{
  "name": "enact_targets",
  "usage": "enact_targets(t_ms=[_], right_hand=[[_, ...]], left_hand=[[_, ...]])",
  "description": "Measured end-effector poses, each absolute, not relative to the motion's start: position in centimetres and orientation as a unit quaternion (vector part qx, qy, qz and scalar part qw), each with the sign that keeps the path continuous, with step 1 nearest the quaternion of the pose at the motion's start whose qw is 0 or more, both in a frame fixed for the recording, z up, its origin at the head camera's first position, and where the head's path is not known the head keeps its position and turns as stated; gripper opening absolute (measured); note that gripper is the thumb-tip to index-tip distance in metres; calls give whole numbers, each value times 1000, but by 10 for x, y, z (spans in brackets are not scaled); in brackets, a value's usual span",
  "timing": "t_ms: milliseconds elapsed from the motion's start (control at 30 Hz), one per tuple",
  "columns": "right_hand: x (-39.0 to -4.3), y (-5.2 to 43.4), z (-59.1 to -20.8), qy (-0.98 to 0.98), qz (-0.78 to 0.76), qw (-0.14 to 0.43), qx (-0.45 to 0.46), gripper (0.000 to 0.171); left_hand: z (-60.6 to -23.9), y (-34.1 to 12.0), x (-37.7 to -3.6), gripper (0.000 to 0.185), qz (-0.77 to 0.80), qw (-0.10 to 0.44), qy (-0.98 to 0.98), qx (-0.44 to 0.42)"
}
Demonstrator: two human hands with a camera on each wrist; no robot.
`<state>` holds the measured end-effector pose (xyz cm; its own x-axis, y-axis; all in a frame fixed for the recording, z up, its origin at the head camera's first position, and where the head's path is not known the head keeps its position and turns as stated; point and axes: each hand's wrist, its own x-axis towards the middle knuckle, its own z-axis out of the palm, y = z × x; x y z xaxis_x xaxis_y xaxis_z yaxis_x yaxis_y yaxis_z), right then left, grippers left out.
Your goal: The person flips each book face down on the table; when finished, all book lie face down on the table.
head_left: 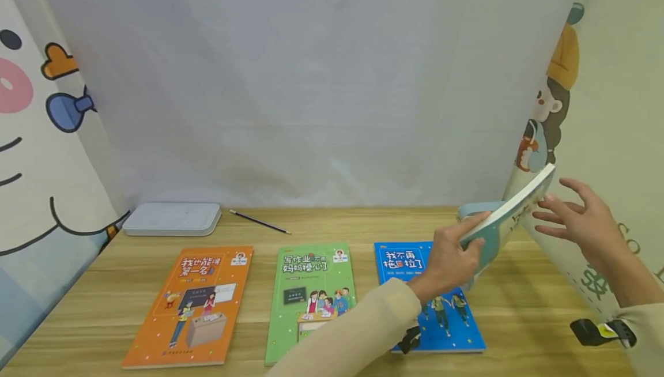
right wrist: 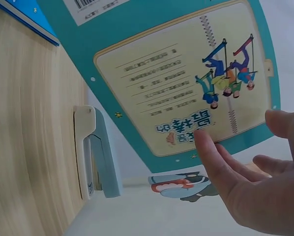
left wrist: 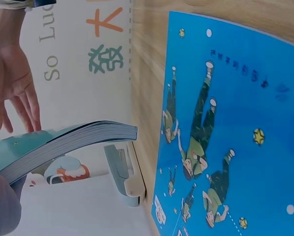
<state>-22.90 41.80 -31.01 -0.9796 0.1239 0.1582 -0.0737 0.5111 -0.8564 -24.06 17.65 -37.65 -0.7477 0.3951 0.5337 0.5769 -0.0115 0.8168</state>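
Note:
My left hand [head_left: 463, 242] grips the lower edge of a teal book [head_left: 510, 210] and holds it tilted up above the table's right side. In the left wrist view the teal book [left wrist: 63, 140] shows its curved page block. My right hand [head_left: 557, 211] is spread with straight fingers beside the book's raised edge. In the right wrist view a fingertip of that right hand [right wrist: 235, 177] touches the teal book's cream back cover [right wrist: 176, 73]. Under the left hand a blue book [head_left: 399, 259] lies flat on the table, and it also fills the left wrist view [left wrist: 225, 137].
A green book [head_left: 311, 296] and an orange book [head_left: 192, 302] lie flat left of the blue one. At the back left sit a white flat case [head_left: 173, 218] and a pencil [head_left: 258, 222]. A pale blue bookend [head_left: 474, 210] stands by the right curtain [head_left: 612, 135].

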Motion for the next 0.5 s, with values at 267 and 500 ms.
enact_targets(t_ms=[267, 500], right_hand=[[-227, 438, -329, -765, 642, 45, 38, 82], [-227, 449, -348, -726, 685, 23, 59, 81]], left_hand=[[-369, 178, -240, 50, -667, 59, -663, -335], [-364, 179, -236, 49, -697, 48, -648, -305]])
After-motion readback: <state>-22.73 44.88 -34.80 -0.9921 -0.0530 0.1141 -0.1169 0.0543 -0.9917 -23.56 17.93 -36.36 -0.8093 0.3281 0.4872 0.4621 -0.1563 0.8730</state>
